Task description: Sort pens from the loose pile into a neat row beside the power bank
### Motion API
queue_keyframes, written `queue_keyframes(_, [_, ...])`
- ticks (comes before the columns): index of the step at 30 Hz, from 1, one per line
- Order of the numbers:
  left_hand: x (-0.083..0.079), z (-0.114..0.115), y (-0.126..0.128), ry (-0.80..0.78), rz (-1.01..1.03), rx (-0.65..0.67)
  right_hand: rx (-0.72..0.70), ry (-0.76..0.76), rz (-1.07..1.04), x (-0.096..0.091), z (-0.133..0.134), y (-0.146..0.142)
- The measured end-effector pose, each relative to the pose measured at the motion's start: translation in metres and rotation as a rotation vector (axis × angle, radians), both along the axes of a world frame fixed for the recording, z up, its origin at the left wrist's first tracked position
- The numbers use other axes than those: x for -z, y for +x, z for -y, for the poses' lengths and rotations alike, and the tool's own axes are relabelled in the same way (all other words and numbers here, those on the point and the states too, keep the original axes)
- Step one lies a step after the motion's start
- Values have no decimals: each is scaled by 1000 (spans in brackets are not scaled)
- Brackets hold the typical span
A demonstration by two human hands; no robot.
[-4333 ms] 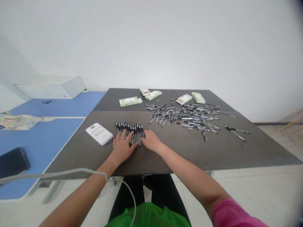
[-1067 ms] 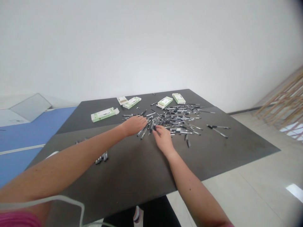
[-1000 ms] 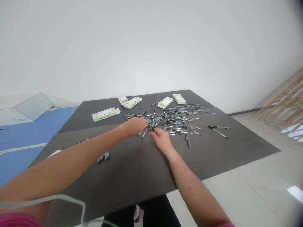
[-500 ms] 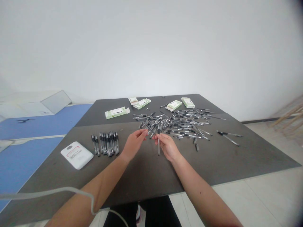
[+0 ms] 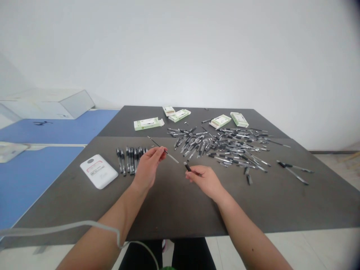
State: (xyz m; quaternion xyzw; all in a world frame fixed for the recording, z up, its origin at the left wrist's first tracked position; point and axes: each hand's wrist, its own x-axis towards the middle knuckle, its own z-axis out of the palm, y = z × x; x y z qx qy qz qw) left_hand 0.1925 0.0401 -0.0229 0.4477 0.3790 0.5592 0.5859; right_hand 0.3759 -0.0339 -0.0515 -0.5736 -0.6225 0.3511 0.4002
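My left hand [image 5: 150,163] is closed in a pinch on a thin pen refill [image 5: 172,157], which slants from upper left to lower right, dark at one end and clear at the other. To its right, my right hand [image 5: 204,180] grips a pen barrel [image 5: 187,167]; its black grip end sticks out toward the refill, and the rest is hidden by the fingers. Refill and barrel are apart. Behind my left hand lies a row of pens [image 5: 128,159]. Beyond my right hand spreads a large loose pile of pens and pen parts [image 5: 222,144].
Several green-and-white pen boxes [image 5: 147,123] lie along the back of the dark table [image 5: 174,206]. A white card-shaped packet [image 5: 99,171] is at the left. Two pens [image 5: 295,175] lie far right, and small black pieces [image 5: 249,177] nearer. A pale cable [image 5: 84,224] crosses my left forearm.
My hands have moved apart; the refill has gone left with my left hand, away from the barrel. The barrel has tipped from upright to slanting. The view has shifted slightly.
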Motion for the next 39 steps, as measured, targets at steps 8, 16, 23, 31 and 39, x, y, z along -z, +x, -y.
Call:
queue_keyframes(8, [3,4,5,35,-166,-9,-30,134,202,-2,2,-3])
queue_keyframes(16, [8,1,1,121,-299,-2,-25,139,251,1,1,-4])
queue_keyframes(23, [-2,9,1,393,-688,170,2,168,310,4,0,-5])
queue_keyframes(31, [5,13,6,379,-674,178,205,136,-236,-5,1,-3])
queue_keyframes(39, [10,-64,24,596,-1375,71,364,174,-377,-4,-3,6])
